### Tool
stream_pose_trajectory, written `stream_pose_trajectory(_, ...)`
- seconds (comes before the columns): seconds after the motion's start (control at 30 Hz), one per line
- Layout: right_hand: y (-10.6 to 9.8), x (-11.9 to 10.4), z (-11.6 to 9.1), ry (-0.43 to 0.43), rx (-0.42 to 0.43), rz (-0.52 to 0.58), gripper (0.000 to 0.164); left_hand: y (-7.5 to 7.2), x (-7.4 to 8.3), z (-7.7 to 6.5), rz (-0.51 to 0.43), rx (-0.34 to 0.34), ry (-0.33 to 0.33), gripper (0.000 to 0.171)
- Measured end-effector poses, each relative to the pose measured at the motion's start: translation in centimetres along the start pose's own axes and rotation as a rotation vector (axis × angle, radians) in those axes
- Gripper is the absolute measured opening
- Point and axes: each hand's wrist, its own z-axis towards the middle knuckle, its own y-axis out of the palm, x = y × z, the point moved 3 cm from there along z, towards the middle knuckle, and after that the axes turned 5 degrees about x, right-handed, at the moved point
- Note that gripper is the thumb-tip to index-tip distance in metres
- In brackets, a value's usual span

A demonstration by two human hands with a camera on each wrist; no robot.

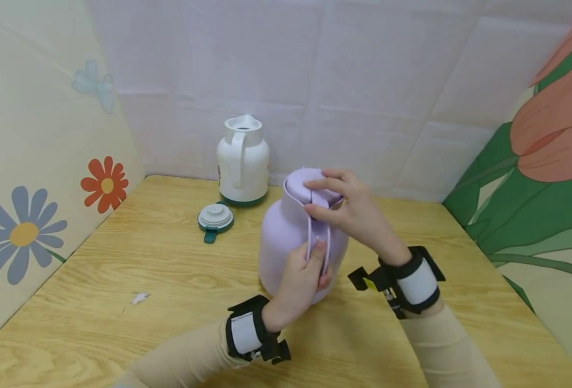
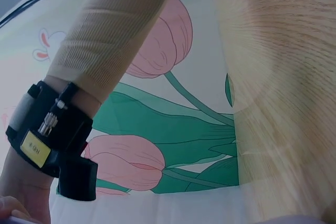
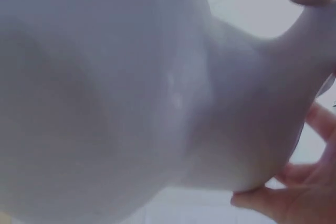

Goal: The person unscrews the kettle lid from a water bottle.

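A lilac vacuum jug stands on the wooden table with its handle toward me. My left hand grips that handle, thumb lying along its upper face. Up at the mouth, my right hand holds the lilac lid, fingers over its top and thumb near the tab above the handle. The lid sits in the jug's rim. From the right wrist, the jug's body fills much of the view, with right-hand fingers touching the neck's edge. The left wrist view shows mainly the right forearm.
Behind and left stands a white jug with a green base, its top uncovered. A grey-and-green lid lies on the table in front of it. A small white patch marks the tabletop at left. Fabric-covered walls enclose the table.
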Motion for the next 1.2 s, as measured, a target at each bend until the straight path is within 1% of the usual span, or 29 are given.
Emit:
stream_pose_trajectory(0.1, -0.3, 0.3, 0.2, -0.045, -0.031, 0.000, 0.039, 0.3, 0.0, 0.1, -0.005, -0.007, -0.009, 0.037)
stream_pose_trajectory(0.23, -0.6, 0.7, 0.7, -0.104, -0.066, 0.011, 0.040, 0.5, -0.1, 0.2, -0.007, 0.006, -0.017, 0.037)
stream_pose_trajectory(0.37, -1.0, 1.3, 1.0, -0.138, -0.107, 0.063, 0.041, 0.7, -0.2, 0.3, 0.019, 0.014, -0.006, 0.040)
stream_pose_trajectory(0.5, -1.4, 2.2, 1.2, -0.182, -0.137, 0.135, 0.041, 0.9, -0.2, 0.3, 0.040, 0.002, 0.011, 0.042)
stream_pose_trajectory(0.57, -1.5, 2.9, 1.2, -0.188, -0.172, 0.214, 0.039, 0.9, -0.2, 0.3, 0.053, 0.002, 0.006, 0.042)
stream_pose_trajectory(0.7, -1.3, 4.2, 1.2, -0.140, -0.274, 0.477, 0.034, 0.8, -0.4, 0.2, 0.080, 0.020, -0.010, 0.042)
stream_pose_trajectory(0.77, -1.0, 4.8, 1.2, -0.120, -0.297, 0.593, 0.032, 0.6, -0.4, 0.2, 0.105, 0.022, -0.009, 0.042)
stream_pose_trajectory(0.8, -0.9, 5.1, 1.2, -0.118, -0.300, 0.629, 0.031, 0.6, -0.4, 0.2, 0.113, 0.022, -0.003, 0.042)
stream_pose_trajectory(0.87, -0.7, 5.3, 1.2, -0.127, -0.286, 0.652, 0.029, 0.6, -0.4, 0.2, 0.123, 0.015, 0.014, 0.040)
stream_pose_trajectory(0.97, -0.6, 5.3, 1.1, -0.126, -0.251, 0.632, 0.027, 0.6, -0.3, 0.3, 0.130, 0.013, 0.030, 0.040)
stream_pose_trajectory(1.03, -0.8, 4.9, 0.9, -0.114, -0.222, 0.563, 0.028, 0.7, -0.3, 0.3, 0.125, 0.016, 0.034, 0.040)
stream_pose_trajectory(1.1, -1.0, 4.0, 0.6, -0.092, -0.198, 0.458, 0.029, 0.7, -0.4, 0.3, 0.119, 0.022, 0.032, 0.039)
stream_pose_trajectory(1.2, -1.4, 1.9, -0.1, -0.043, -0.176, 0.225, 0.031, 0.6, -0.4, 0.2, 0.109, 0.034, 0.023, 0.038)
